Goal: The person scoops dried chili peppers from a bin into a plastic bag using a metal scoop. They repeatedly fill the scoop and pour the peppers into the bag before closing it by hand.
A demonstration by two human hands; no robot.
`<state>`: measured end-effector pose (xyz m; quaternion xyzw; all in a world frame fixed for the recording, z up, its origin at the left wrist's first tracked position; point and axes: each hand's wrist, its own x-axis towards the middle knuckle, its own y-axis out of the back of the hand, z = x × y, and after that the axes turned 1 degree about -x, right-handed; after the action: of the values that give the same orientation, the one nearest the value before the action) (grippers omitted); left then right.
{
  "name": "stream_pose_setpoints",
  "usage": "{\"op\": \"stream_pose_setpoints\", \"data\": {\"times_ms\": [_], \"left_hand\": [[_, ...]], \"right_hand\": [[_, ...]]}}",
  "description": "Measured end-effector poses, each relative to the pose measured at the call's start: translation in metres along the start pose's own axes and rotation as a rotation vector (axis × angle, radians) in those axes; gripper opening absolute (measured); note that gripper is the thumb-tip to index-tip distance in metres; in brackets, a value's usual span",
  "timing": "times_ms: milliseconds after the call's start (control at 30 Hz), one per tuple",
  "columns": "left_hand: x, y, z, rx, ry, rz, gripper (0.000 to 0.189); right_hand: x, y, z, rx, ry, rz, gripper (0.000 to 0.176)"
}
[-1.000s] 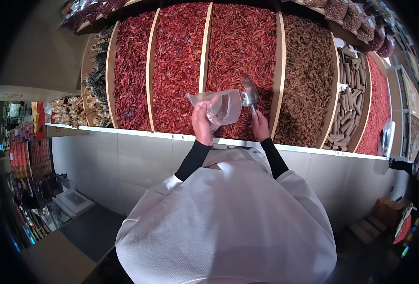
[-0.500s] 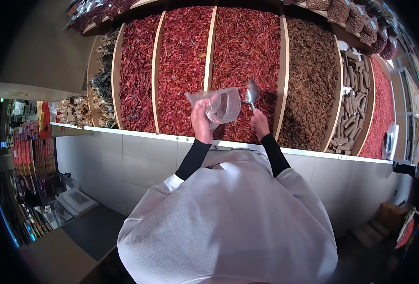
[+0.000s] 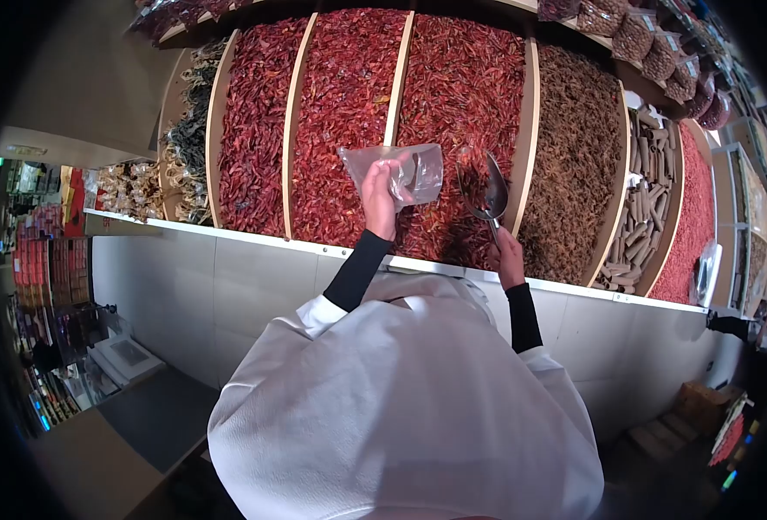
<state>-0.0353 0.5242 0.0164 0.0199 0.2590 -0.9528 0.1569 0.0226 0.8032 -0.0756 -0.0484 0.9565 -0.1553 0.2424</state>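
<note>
While the left hand (image 3: pixel 379 199) pinches a clear plastic bag (image 3: pixel 423 178) just above the middle of the view, at 12 o'clock, the right hand (image 3: pixel 509 254) is closed firmly around the handle of a metal scoop (image 3: pixel 495 192). The scoop's bowl sits at about 2 o'clock, over the dried red chillies (image 3: pixel 461 87), its tip pointing away toward 12 and its handle back toward 5. Bag and scoop are apart, with a strip of chillies showing between them (how much the bowl carries is hard to tell, since it lies in shadow).

Working the scoop well here, I judge, calls for a low, shallow angle: slide the tip under the loose pods instead of pressing down on them, since they look brittle and would probably snap. The wrist should guide the bowl clear of the wooden divider (image 3: pixel 530 130) on its 3 o'clock side; a knock there could spill pods into the brown dried spice (image 3: pixel 569 156), beyond which lie cinnamon sticks (image 3: pixel 633 234). The bag looks limp, so the left fingers would do best spreading its mouth wide and holding it low over the chillies, well inside the white front ledge (image 3: pixel 435 268) toward 6 o'clock, where stray pods would drop back among the others.
</note>
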Motion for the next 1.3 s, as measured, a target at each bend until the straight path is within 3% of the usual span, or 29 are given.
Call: {"op": "stream_pose_setpoints", "data": {"times_ms": [333,533,600,633,700,900,1233,1300], "left_hand": [[0.006,-0.014,-0.016,0.056,0.069,-0.075,0.023],[-0.018,-0.014,-0.027,0.289,0.166,-0.4,0.027],[-0.025,-0.009,-0.029,0.319,0.163,-0.403,0.027],[-0.028,-0.005,-0.031,0.35,0.161,-0.406,0.027],[-0.031,0.003,-0.037,0.363,0.156,-0.396,0.027],[-0.034,0.005,-0.026,0.149,0.275,-0.289,0.027],[-0.02,0.0,-0.011,-0.074,0.207,-0.136,0.028],[-0.017,0.002,-0.007,-0.117,0.151,-0.065,0.028]], "right_hand": [[-0.028,0.009,-0.041,-0.253,-0.047,-0.191,0.028],[-0.022,-0.024,-0.073,-0.458,-0.032,-0.221,0.03],[-0.01,-0.025,-0.069,-0.617,0.194,-0.237,0.028],[-0.014,-0.035,-0.078,-0.614,0.193,-0.237,0.028],[-0.024,-0.053,-0.1,-1.05,0.43,-0.071,0.024],[-0.039,-0.074,-0.124,-1.461,0.462,0.083,0.018],[-0.064,-0.08,-0.149,-1.412,0.561,0.198,0.023],[-0.069,-0.077,-0.154,-1.199,0.563,0.19,0.025]]}}
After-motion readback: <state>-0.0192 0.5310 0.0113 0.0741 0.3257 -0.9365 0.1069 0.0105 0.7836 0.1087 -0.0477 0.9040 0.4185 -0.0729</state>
